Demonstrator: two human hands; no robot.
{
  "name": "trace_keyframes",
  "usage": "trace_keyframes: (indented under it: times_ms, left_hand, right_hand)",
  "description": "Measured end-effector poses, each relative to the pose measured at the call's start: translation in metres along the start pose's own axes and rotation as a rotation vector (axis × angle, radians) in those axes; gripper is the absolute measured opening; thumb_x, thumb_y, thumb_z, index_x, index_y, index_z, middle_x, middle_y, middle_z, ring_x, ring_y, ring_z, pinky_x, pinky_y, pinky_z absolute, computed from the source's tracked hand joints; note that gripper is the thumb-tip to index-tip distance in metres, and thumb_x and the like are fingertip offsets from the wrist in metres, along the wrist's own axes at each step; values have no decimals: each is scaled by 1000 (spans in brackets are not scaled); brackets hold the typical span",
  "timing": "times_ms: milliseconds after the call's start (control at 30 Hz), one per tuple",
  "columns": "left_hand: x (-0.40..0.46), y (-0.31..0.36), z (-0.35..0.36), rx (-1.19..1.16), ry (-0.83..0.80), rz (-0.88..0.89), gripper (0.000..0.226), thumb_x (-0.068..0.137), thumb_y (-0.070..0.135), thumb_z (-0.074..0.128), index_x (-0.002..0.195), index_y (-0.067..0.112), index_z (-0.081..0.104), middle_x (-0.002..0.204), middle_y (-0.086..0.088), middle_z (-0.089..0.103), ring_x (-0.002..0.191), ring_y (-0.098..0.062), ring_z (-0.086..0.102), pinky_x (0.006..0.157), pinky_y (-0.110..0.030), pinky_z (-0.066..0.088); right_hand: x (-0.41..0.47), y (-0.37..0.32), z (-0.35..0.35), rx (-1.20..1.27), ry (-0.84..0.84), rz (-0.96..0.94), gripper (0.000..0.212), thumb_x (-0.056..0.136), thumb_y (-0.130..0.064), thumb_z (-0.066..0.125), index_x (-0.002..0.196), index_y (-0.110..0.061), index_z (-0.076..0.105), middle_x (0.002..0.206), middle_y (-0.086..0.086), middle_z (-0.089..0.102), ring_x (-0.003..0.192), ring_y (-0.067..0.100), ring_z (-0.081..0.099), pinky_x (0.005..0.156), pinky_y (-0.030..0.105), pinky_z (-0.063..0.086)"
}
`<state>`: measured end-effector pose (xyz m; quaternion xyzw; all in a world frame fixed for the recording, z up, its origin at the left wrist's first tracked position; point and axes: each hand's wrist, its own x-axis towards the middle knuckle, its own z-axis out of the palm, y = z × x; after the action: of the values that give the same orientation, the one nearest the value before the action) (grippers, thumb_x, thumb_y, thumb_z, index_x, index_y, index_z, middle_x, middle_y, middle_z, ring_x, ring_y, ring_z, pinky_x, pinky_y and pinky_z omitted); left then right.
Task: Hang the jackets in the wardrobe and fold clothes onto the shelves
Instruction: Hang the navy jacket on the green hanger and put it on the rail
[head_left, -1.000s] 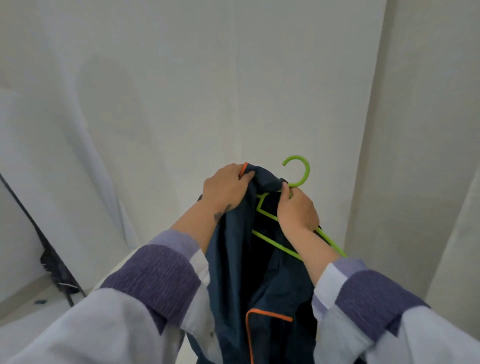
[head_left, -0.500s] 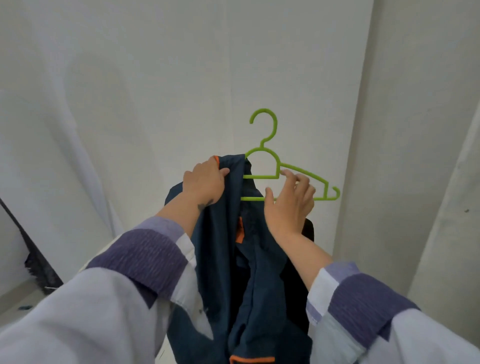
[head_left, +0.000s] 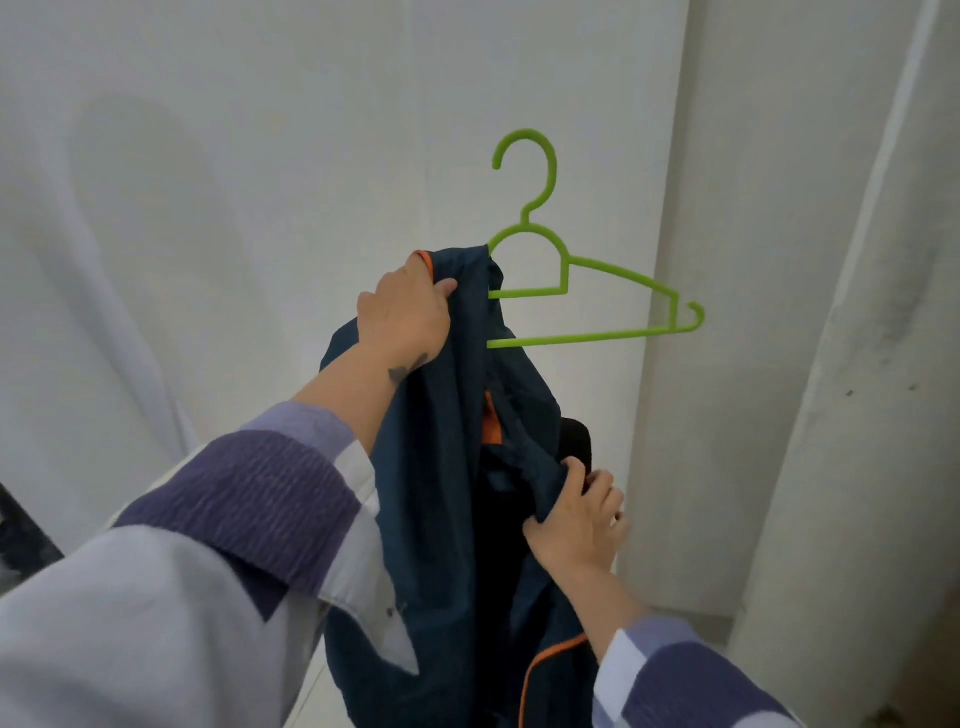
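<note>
The dark navy fabric jacket with orange piping (head_left: 447, 467) hangs in the middle of the view, held up in front of a pale wall (head_left: 260, 182), its long axis running nearly straight down from the raised collar to the bottom edge of the frame. Its upper end is draped over the left half of a lime-green plastic hanger (head_left: 597, 296), which stands upright with its hook pointing up and curling to the left. The hanger's right arm and lower bar jut out bare to the right, ending in a small upturned hook just short of a pale vertical panel (head_left: 727, 312).

The left hand (head_left: 405, 312) has its grip closed round the jacket's collar at the top, fingers curled over the cloth beside an orange edge; whether it also holds the hanger beneath the cloth cannot be told. The right hand (head_left: 576, 519) is lower and to the right, its grip pinching a bunched fold of the jacket, fingers curled.

Above and to the left of the hanger the wall is open and bare. To the right, the vertical panel and a second pale one (head_left: 857, 415) stand near. A dark object (head_left: 21, 540) shows at the left edge.
</note>
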<state>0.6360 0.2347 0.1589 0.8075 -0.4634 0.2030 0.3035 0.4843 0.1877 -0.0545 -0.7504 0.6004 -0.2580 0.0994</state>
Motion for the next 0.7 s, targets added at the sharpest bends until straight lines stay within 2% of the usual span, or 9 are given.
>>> trace_keyframes:
  times_ms: [67, 133, 233, 367, 467, 533, 567, 633, 700]
  left_hand:
    - [-4, 5, -5, -1, 12, -8, 29, 102, 33, 33, 114, 9, 44, 116, -14, 59, 109, -35, 52, 86, -41, 33]
    - [-8, 8, -10, -12, 15, -23, 30, 102, 33, 34, 114, 8, 44, 116, -15, 58, 108, -36, 52, 88, -42, 34]
    - [-15, 19, -15, -41, 6, -52, 31, 102, 34, 34, 116, 7, 43, 118, -16, 57, 109, -37, 52, 90, -42, 35]
    - [-25, 48, -16, -88, 4, -64, 32, 101, 34, 36, 116, 6, 43, 119, -18, 57, 110, -38, 52, 92, -44, 35]
    - [-29, 76, -15, -187, -22, -33, 31, 100, 34, 37, 113, 7, 44, 117, -19, 57, 108, -40, 52, 94, -45, 36]
    - [-31, 89, -14, -294, -50, 0, 33, 100, 35, 40, 115, 7, 46, 117, -19, 58, 110, -39, 53, 97, -45, 38]
    - [-32, 93, -13, -361, -65, 23, 35, 99, 36, 41, 119, 8, 48, 118, -18, 59, 112, -38, 53, 99, -44, 38]
    - [-36, 101, -9, -499, -97, 79, 39, 97, 39, 44, 127, 13, 51, 121, -13, 62, 116, -34, 54, 102, -44, 39]
    - [-45, 111, -8, -591, -131, 138, 47, 94, 51, 45, 129, 22, 53, 123, -7, 63, 117, -29, 55, 103, -45, 40]
  right_hand:
    - [3, 10, -12, -33, -47, 89, 83, 71, -38, 69, 138, -30, 19, 131, 6, 27, 117, 26, 34, 95, 36, 35]
    - [9, 22, -30, -6, -29, 160, 77, 71, -31, 69, 132, -30, 23, 128, 7, 28, 115, 27, 34, 91, 37, 37]
    - [25, 45, -62, 118, 35, 230, 50, 77, -18, 65, 119, -25, 38, 123, 8, 37, 111, 29, 42, 83, 38, 39]
    - [47, 81, -110, 317, 90, 247, 17, 84, -15, 62, 100, -14, 63, 105, 11, 66, 96, 31, 62, 70, 29, 42]
    - [58, 112, -150, 489, 114, 307, 16, 79, -15, 71, 95, -13, 75, 97, 13, 72, 93, 30, 66, 76, 30, 49]
    - [63, 134, -181, 758, 73, 353, 22, 80, -5, 69, 101, -7, 73, 92, 13, 70, 86, 26, 65, 76, 32, 52]
    - [63, 145, -198, 911, 24, 350, 24, 82, 2, 65, 105, -3, 70, 92, 13, 68, 83, 24, 63, 73, 32, 53]
    - [61, 165, -237, 1114, -85, 314, 30, 87, 7, 57, 113, -7, 65, 91, 11, 65, 75, 18, 62, 63, 23, 50]
    - [55, 186, -274, 1151, -138, 238, 34, 89, 2, 57, 118, -15, 61, 86, 6, 65, 67, 12, 63, 59, 18, 49]
